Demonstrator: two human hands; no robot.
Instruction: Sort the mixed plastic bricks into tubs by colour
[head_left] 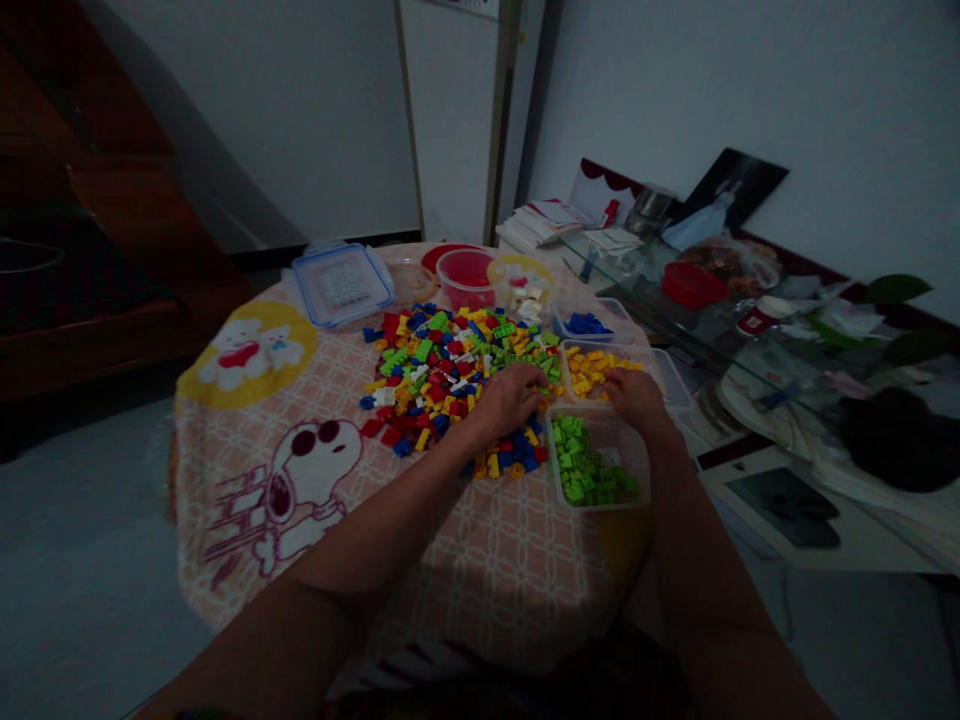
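Note:
A mixed pile of toy building bricks [442,370] in red, blue, yellow, green and white lies on the round table. My left hand [510,402] rests on the pile's right side, fingers curled down among the bricks; what they grip is hidden. My right hand [636,398] is at the near right corner of a clear container of yellow bricks [589,368], its fingers pinched together. Anything between them is too small to make out. Just nearer to me stands a clear container [604,503] with green bricks [581,460]. Blue bricks [587,324] sit in another container farther back.
White bricks [529,303] lie behind the pile, beside a pink round tub [466,280]. A blue-rimmed lid [343,285] rests at the back left of the patterned tablecloth [480,560]. On the right, a cluttered glass shelf [675,320] holds papers and a red bowl [694,284].

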